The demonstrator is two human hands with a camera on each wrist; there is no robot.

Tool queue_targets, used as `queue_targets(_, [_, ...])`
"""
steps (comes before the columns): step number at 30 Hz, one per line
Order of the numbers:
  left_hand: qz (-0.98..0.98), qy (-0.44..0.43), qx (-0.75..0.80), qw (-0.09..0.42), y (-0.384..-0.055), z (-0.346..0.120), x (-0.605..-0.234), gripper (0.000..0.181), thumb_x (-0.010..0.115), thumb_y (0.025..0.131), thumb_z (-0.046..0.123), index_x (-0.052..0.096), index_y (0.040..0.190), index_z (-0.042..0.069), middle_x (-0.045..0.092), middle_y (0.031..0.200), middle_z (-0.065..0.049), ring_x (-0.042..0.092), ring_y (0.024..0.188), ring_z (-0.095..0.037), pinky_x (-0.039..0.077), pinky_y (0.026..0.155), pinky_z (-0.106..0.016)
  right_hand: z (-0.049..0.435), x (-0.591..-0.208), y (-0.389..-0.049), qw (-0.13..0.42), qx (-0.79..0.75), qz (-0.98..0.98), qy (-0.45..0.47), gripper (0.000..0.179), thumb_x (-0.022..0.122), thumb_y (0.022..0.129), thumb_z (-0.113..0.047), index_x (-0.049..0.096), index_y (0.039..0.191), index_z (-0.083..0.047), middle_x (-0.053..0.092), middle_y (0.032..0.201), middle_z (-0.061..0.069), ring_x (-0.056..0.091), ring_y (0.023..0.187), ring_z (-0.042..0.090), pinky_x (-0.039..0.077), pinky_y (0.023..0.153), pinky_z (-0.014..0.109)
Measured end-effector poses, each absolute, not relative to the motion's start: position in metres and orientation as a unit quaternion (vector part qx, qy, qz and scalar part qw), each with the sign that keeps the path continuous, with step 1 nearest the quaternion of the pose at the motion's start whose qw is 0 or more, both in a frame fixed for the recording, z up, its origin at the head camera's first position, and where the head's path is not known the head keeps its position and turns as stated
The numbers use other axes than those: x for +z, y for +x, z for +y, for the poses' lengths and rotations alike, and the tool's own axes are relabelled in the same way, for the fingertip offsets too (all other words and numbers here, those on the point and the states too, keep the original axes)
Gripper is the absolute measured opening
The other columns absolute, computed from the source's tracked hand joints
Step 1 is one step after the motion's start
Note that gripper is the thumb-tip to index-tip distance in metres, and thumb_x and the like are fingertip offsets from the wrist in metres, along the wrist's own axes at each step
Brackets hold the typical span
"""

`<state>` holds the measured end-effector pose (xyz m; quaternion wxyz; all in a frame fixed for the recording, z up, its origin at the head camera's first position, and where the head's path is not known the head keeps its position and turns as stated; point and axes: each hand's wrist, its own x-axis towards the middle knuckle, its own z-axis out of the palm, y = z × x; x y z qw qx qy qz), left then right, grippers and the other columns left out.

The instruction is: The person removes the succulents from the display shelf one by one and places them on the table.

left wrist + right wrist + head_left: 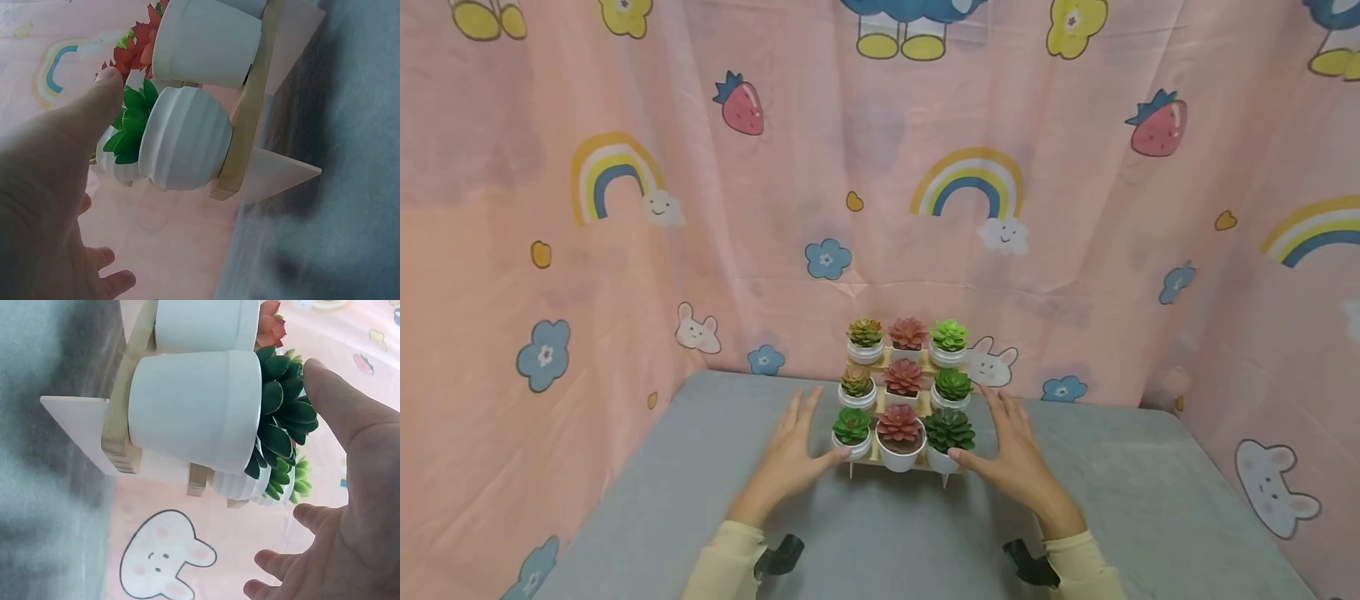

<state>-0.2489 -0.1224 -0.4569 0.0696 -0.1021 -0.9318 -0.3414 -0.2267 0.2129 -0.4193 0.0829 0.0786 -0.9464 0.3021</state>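
Note:
A three-tier wooden stand (880, 461) carries several small potted succulents in white pots, three to a tier. My left hand (786, 454) is spread at the stand's left side, its thumb by the ribbed pot (187, 139) with a green succulent (852, 426). On the other side my right hand (1015, 454) is likewise spread, thumb beside the dark green succulent (284, 406) in a smooth white pot (194, 409). Neither hand grips anything; the fingers reach back along the stand's sides. A red succulent (899, 422) sits between them in the front row.
The stand rests on a grey-covered table (1150, 492), near its back edge. Behind it hangs a pink curtain (880, 125) printed with rainbows, strawberries and rabbits. Pointed white stand legs (284, 178) jut out under the front tier. A black strap (781, 557) is around my left wrist.

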Motion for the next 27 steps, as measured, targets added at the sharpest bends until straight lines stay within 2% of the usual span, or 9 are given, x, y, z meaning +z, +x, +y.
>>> queue_targets(6, [-0.913, -0.108, -0.388, 0.064, -0.255, -0.123, -0.465, 0.101, 0.077, 0.085, 0.053, 0.020, 0.163, 0.024, 0.020, 0.167, -0.024, 0.022, 0.152, -0.051, 0.027, 0.115, -0.074, 0.211, -0.423, -0.231, 0.069, 0.319, -0.942, 0.077, 0.104, 0.078, 0.083, -0.053, 0.021, 0.162, -0.017, 0.013, 0.167, 0.025, 0.014, 0.151, 0.052, 0.025, 0.108, 0.082])
queue_targets(11, [-0.898, -0.134, -0.413, 0.075, -0.259, -0.123, -0.475, 0.100, 0.081, 0.084, 0.046, 0.025, 0.161, 0.016, 0.029, 0.164, -0.024, 0.030, 0.149, -0.049, 0.030, 0.116, -0.070, 0.213, -0.426, -0.233, 0.062, 0.332, -0.938, 0.084, 0.100, 0.079, 0.083, -0.051, 0.027, 0.160, -0.014, 0.017, 0.166, 0.026, 0.017, 0.150, 0.052, 0.027, 0.107, 0.082])
queue_targets(18, [-0.893, -0.123, -0.430, 0.052, -0.258, -0.121, -0.484, 0.101, 0.081, 0.084, 0.046, 0.021, 0.162, 0.025, 0.028, 0.166, -0.017, 0.029, 0.152, -0.044, 0.029, 0.118, -0.067, 0.215, -0.432, -0.232, 0.062, 0.339, -0.934, 0.092, 0.095, 0.080, 0.082, -0.048, 0.035, 0.156, -0.009, 0.028, 0.160, 0.028, 0.024, 0.146, 0.051, 0.029, 0.108, 0.080])
queue_targets(27, [-0.870, -0.129, -0.476, 0.020, -0.261, -0.119, -0.491, 0.099, 0.083, 0.085, 0.031, 0.022, 0.162, 0.018, 0.047, 0.152, -0.024, 0.051, 0.135, -0.048, 0.043, 0.107, -0.067, 0.218, -0.433, -0.234, 0.020, 0.380, -0.919, 0.100, 0.095, 0.081, 0.084, -0.046, 0.031, 0.157, -0.011, 0.031, 0.161, 0.027, 0.029, 0.147, 0.053, 0.028, 0.110, 0.079])
